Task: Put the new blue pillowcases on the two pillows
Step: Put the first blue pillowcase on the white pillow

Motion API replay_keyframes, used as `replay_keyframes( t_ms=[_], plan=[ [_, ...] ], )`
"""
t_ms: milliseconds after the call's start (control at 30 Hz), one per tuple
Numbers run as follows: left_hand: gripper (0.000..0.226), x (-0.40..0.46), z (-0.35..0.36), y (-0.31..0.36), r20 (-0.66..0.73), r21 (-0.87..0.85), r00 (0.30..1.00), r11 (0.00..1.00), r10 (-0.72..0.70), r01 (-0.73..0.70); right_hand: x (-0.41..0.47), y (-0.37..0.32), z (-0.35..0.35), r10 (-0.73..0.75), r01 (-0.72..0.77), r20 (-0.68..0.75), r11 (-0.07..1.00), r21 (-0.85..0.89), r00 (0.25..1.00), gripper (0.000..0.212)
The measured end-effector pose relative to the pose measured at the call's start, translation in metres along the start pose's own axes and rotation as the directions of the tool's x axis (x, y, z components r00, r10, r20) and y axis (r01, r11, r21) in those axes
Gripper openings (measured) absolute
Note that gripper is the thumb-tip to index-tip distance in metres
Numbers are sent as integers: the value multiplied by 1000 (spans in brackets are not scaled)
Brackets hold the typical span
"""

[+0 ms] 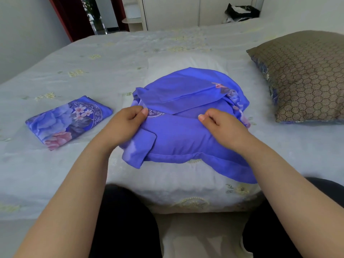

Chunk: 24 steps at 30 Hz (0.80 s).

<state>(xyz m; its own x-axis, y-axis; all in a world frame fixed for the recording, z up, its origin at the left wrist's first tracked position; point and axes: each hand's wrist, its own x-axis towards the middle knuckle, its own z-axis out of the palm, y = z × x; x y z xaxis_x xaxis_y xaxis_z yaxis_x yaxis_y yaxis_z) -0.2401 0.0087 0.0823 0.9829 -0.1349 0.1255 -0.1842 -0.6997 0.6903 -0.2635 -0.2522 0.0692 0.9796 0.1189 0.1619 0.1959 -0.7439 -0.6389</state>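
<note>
A blue pillowcase with flower print lies bunched on a white pillow in the middle of the bed. My left hand pinches the near edge of its opening at the left. My right hand pinches the same edge further right. A second blue flowered pillowcase lies folded on the bed to the left. At the right rests a second pillow in a brown honeycomb-patterned cover.
The bed has a pale embroidered cover and its near edge meets my dark-trousered knees. A dark bag sits at the far right corner. White cabinets and a red door frame stand beyond the bed.
</note>
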Motion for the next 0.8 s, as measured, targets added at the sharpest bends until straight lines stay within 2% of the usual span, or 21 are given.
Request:
replay_keyframes(
  t_ms=[33,67,100,167,267,334,367,434,501,534,601,634,701,735,801],
  plan=[
    [49,1,2,0,73,-143,997,989,-33,43,-1,1,-5,-6,3,49,999,53,999,42],
    [51,3,5,-2,129,-213,991,974,-47,74,-1,2,-9,-9,-6,114,991,130,993,39],
    [53,5,8,-5,154,-211,987,974,-52,84,-2,5,-14,-7,-28,183,982,186,983,33],
    [51,9,7,-8,107,-142,993,988,-38,53,-5,14,-21,-5,-32,248,989,147,969,27],
    [40,14,3,-10,-27,58,999,998,38,-36,-12,32,-35,-67,90,244,992,-86,967,31],
    [35,16,3,-10,-122,167,988,983,93,-72,-18,38,-42,-91,136,279,980,-147,956,23],
    [34,16,4,-8,-162,175,982,982,101,-72,-19,37,-43,-85,128,247,978,-163,965,17],
    [33,17,10,-5,-215,131,974,990,72,-44,-17,30,-40,-72,77,36,988,-137,997,12],
    [36,20,12,-5,-176,20,984,1000,4,0,-13,18,-34,-27,38,-147,997,69,989,16],
    [39,21,11,-8,-108,-67,994,997,-31,24,-12,12,-32,-3,38,-153,973,227,988,19],
    [45,21,5,-13,56,-199,996,977,-69,79,-8,4,-29,26,-26,8,868,496,1000,26],
    [46,20,0,-15,91,-194,993,976,-78,95,-6,6,-25,26,-94,129,827,554,991,27],
    [49,25,-8,-16,32,-75,995,993,-92,94,-2,16,-16,48,-216,324,834,507,945,27],
    [50,26,-10,-16,-16,10,995,995,-98,99,0,19,-11,80,-257,369,849,461,926,27],
    [49,24,-8,-14,-66,159,996,984,-67,77,2,19,-5,140,-252,338,915,315,931,33]
  ],
)
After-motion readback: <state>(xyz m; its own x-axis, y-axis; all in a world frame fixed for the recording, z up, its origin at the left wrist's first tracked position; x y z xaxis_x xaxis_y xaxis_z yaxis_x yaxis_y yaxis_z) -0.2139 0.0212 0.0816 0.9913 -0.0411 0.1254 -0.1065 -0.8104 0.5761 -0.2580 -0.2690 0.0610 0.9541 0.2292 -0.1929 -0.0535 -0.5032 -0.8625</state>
